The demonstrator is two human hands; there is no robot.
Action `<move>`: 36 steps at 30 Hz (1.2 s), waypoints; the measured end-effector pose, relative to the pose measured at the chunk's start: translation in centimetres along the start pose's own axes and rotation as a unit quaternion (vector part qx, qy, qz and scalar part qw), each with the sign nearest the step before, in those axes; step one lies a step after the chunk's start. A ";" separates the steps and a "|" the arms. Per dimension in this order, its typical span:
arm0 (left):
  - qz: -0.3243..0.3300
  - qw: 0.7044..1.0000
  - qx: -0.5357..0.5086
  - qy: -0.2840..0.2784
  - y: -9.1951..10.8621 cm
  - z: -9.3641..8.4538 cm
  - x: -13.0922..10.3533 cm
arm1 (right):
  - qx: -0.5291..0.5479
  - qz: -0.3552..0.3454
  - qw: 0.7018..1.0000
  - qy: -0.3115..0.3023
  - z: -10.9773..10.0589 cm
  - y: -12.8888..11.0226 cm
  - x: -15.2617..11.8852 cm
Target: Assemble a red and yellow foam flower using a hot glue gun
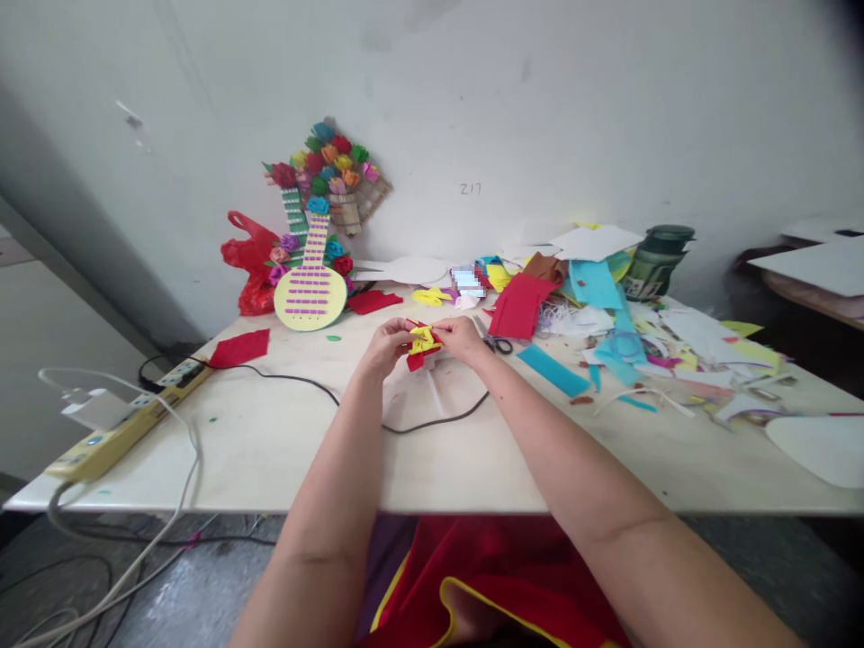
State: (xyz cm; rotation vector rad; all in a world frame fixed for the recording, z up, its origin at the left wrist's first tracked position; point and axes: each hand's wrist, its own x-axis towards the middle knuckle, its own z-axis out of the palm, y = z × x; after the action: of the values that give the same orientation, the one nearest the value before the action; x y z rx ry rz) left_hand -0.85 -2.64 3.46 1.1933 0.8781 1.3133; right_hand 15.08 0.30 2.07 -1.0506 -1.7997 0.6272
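Between my two hands, a little above the table, is a small paper flower (423,340) with a yellow centre and red outer petals. A thin white stem (434,392) slants down below it. My left hand (390,346) pinches the flower's left edge. From the other side, my right hand (462,337) has its fingers closed on the red petals. The fingertips cover part of the flower. Just right of my right hand lie scissors with dark handles (500,345).
A yellow power strip (145,409) with a white charger (98,409) sits at left; a black cable (432,423) crosses the table. Paper-flower guitar crafts (310,297) lean at the back. Coloured scraps (553,371) and a green bottle (656,261) fill the right.
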 end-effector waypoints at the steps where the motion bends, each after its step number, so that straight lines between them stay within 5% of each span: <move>1: 0.001 1.000 0.000 0.000 0.0 0.0 0.0 | -0.002 -0.002 1.000 0.001 0.0 0.0 0.0; 10: 0.011 1.000 -0.014 -0.024 -0.4 -0.5 0.2 | 0.012 -0.037 0.999 -0.002 -0.6 -0.4 0.0; 22: 0.007 0.999 -0.041 -0.034 -0.5 -0.5 0.2 | 0.111 0.041 0.993 -0.020 -1.1 -1.1 -0.2; 36: -0.009 0.999 -0.049 0.014 -0.7 0.0 0.3 | -0.024 -0.081 0.996 -0.014 -1.1 -0.9 0.0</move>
State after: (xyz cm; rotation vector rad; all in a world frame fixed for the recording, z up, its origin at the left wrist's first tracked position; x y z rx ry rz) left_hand -0.63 -2.30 2.86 1.0921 0.8333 1.3455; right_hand 15.66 -0.18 3.28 -0.9214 -1.9106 0.5039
